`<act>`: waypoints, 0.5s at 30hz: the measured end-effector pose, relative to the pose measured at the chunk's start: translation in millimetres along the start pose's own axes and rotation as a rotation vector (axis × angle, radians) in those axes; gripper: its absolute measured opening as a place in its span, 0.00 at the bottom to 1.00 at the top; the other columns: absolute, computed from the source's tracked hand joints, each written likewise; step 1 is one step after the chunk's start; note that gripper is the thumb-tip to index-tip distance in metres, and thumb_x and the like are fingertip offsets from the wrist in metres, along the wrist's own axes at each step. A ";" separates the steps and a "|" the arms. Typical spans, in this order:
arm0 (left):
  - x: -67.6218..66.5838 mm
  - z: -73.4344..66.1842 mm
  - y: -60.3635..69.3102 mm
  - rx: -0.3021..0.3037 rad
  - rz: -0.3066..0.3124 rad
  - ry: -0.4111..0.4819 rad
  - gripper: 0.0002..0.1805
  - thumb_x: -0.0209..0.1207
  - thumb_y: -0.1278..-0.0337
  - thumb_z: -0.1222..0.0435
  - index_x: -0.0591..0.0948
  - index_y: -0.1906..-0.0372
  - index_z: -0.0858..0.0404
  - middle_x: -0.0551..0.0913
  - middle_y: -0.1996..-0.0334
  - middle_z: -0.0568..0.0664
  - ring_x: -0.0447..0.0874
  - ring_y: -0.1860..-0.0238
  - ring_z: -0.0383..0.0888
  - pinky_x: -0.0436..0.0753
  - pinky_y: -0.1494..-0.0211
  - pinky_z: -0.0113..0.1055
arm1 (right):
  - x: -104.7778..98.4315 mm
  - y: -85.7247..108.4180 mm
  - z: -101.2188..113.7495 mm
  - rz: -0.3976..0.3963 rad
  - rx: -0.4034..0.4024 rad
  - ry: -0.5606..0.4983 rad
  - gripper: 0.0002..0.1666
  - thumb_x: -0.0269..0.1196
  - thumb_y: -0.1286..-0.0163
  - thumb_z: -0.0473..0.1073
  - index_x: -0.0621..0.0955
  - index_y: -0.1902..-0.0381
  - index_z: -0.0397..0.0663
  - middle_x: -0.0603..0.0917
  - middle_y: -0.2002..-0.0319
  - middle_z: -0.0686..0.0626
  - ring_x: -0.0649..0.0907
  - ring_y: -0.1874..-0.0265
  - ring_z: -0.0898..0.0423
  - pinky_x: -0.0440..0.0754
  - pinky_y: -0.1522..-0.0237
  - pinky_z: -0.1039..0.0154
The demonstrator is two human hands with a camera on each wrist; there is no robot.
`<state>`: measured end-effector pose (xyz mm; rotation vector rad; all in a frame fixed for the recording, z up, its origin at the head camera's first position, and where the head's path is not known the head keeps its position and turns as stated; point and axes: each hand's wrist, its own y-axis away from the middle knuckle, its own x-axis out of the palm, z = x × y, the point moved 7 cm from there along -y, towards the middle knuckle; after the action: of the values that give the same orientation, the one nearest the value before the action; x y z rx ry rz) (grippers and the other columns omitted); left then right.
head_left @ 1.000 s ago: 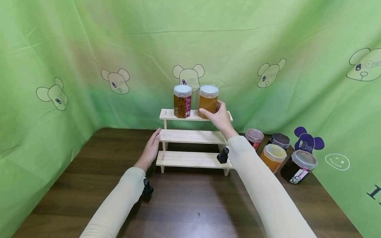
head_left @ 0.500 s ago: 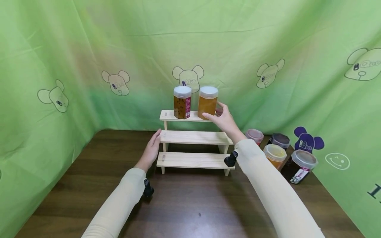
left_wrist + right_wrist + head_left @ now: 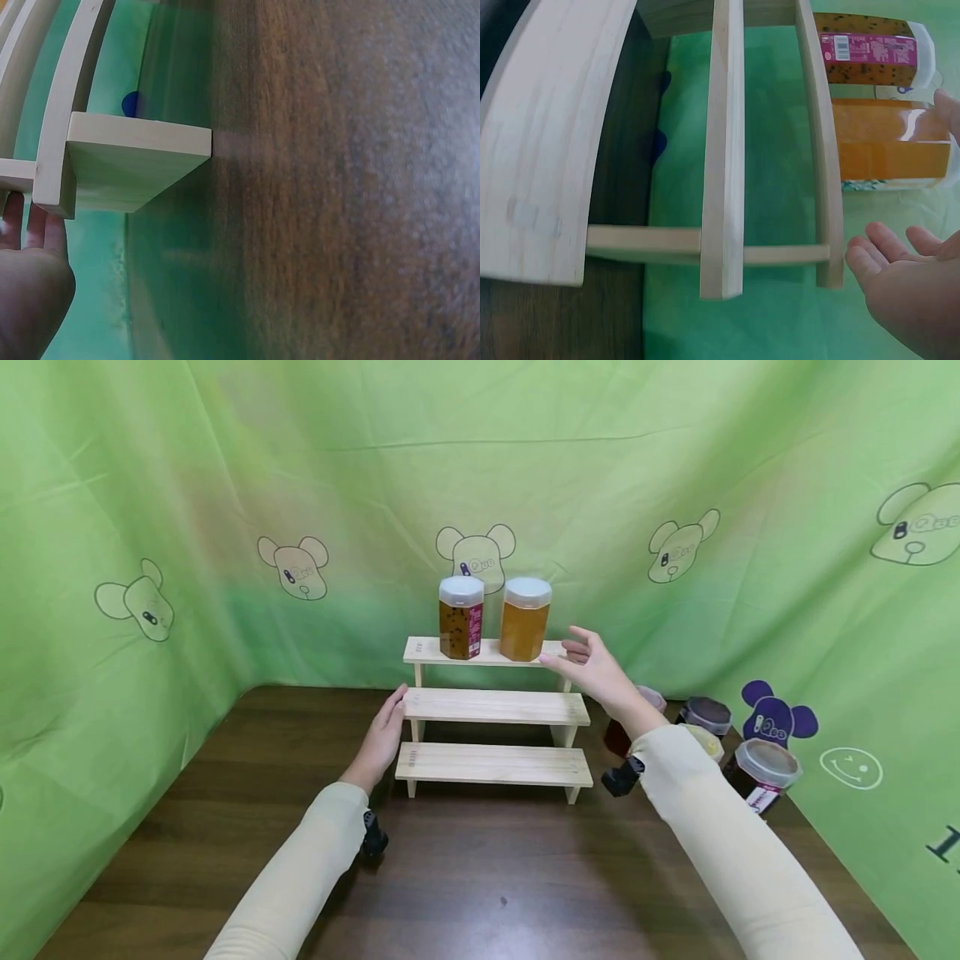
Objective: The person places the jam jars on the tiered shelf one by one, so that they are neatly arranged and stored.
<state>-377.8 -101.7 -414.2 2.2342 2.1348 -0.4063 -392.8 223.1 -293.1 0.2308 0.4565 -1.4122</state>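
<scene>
The amber jar [image 3: 524,628] stands upright on the top shelf [image 3: 424,648] of the wooden stand [image 3: 495,763], just left of your right grip [image 3: 603,681], whose thumb and fingers are parted; you cannot tell whether the thumb tip touches it. A speckled jar [image 3: 456,628] stands farther left. Your left grip [image 3: 381,739], fingers extended, rests against the middle shelf [image 3: 495,705].

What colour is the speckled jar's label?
The label is magenta with white print, shown best in the right wrist view.
</scene>
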 end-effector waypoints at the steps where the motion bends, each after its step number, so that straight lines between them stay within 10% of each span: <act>1: 0.3 0.1 -0.1 -0.003 0.000 0.000 0.28 0.35 0.17 0.54 0.57 0.20 0.53 0.55 0.22 0.47 0.48 0.22 0.46 0.50 0.22 0.47 | -2.9 3.4 -0.8 0.005 -0.003 0.004 0.62 0.67 0.33 0.61 0.44 0.19 0.47 0.57 0.24 0.39 0.59 0.26 0.41 0.58 0.27 0.44; 15: 0.7 -1.4 -0.1 0.010 -0.003 0.020 0.27 0.35 0.17 0.56 0.56 0.20 0.56 0.56 0.22 0.49 0.50 0.23 0.47 0.51 0.23 0.46 | -48.4 55.8 -18.0 0.016 0.057 0.079 0.59 0.62 0.29 0.63 0.42 0.19 0.48 0.52 0.22 0.38 0.57 0.25 0.38 0.65 0.32 0.38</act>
<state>-377.6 -100.7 -413.0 2.2506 2.1512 -0.3973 -345.4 282.5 -294.3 0.3363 0.4789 -1.4054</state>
